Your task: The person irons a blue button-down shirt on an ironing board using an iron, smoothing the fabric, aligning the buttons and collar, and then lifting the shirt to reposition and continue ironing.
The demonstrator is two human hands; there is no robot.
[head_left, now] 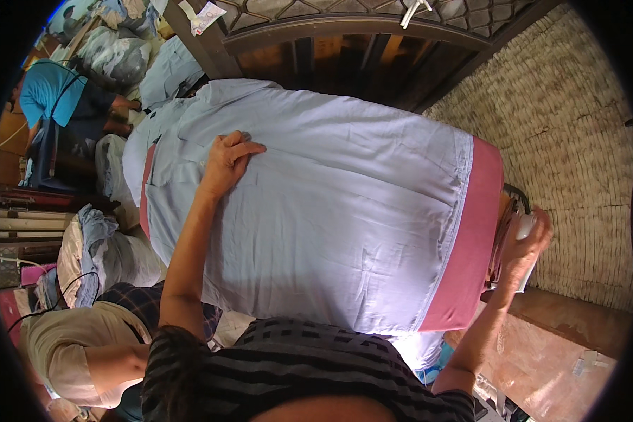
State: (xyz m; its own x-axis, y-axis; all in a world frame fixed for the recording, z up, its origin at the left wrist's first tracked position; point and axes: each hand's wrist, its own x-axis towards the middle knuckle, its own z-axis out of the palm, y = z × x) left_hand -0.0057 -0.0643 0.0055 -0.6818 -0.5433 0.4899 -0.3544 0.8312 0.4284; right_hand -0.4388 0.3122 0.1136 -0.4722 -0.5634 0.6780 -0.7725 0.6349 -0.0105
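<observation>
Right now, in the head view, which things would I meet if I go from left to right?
Person in the turquoise shirt → left hand → pale blue garment's right edge → pink strip beside it → right hand.

A broad ironing surface with rounded ends fills the middle of the view, wrapped in a dull red cover. A pale blue-grey garment is spread over it, hiding most of the red. The cover shows as a wide band along the right end and a narrow strip at the left. The garment's straight, stitched hem borders the right band. A long crease runs lengthwise across the cloth, with smaller wrinkles nearer the wearer. Toward the left, the fabric overlaps in loose folds.
</observation>
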